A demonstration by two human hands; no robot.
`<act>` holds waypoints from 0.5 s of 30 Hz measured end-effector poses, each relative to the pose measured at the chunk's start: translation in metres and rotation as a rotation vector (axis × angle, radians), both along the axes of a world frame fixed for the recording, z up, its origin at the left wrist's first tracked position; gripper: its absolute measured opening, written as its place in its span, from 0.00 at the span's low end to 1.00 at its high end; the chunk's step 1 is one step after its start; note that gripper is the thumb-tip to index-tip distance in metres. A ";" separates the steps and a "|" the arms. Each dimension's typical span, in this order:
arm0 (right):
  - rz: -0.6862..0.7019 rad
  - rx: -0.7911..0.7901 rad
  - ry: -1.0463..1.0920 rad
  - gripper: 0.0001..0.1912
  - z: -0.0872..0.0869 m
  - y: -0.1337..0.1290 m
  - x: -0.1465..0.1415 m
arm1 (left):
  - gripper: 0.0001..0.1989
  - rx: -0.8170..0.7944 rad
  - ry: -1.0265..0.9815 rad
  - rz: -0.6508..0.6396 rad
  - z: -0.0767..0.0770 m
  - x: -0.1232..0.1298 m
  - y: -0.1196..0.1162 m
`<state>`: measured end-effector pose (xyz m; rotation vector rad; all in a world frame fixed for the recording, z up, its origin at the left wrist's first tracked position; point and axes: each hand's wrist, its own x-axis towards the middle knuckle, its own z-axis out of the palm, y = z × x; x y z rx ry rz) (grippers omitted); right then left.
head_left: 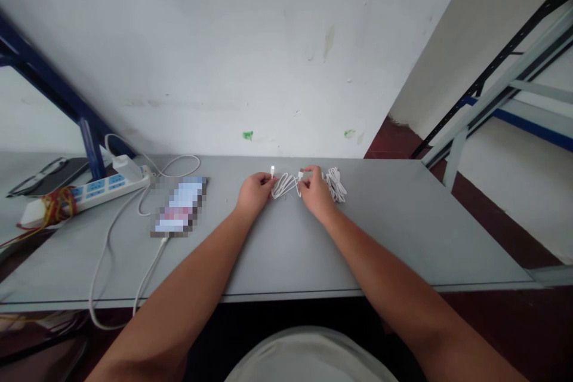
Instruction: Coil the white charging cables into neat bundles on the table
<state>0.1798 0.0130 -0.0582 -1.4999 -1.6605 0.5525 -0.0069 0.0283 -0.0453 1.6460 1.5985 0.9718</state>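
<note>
A white charging cable lies in loose coils on the grey table between my hands. My left hand is closed on one end of it, with the small white plug pointing up past the fingertips. Its other end, a wider plug with a metal tip, is pinched in my right hand. Just right of that hand, partly hidden by it, rests a bundle of white cables.
At the left a phone, blurred, has a white cable plugged in that hangs over the table's front edge. Behind it lies a power strip with a white charger. Glasses sit on a dark flat item. A white wall stands behind.
</note>
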 end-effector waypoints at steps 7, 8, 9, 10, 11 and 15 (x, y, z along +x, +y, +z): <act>-0.011 -0.056 -0.126 0.12 0.006 0.002 -0.003 | 0.14 -0.080 0.139 0.015 -0.002 -0.002 0.004; -0.009 -0.066 -0.147 0.12 0.007 0.002 -0.004 | 0.14 -0.072 0.168 0.007 -0.003 -0.002 0.005; -0.005 -0.074 -0.167 0.14 0.008 0.002 -0.006 | 0.14 -0.055 0.205 -0.002 -0.004 -0.002 0.005; 0.005 -0.081 -0.185 0.15 0.008 0.002 -0.007 | 0.14 -0.034 0.247 -0.014 -0.004 -0.001 0.006; 0.022 -0.088 -0.199 0.15 0.009 0.001 -0.008 | 0.14 -0.012 0.291 -0.030 -0.004 0.000 0.006; 0.136 -0.096 -0.218 0.13 0.014 -0.003 -0.012 | 0.18 0.061 0.432 -0.118 -0.002 0.008 0.003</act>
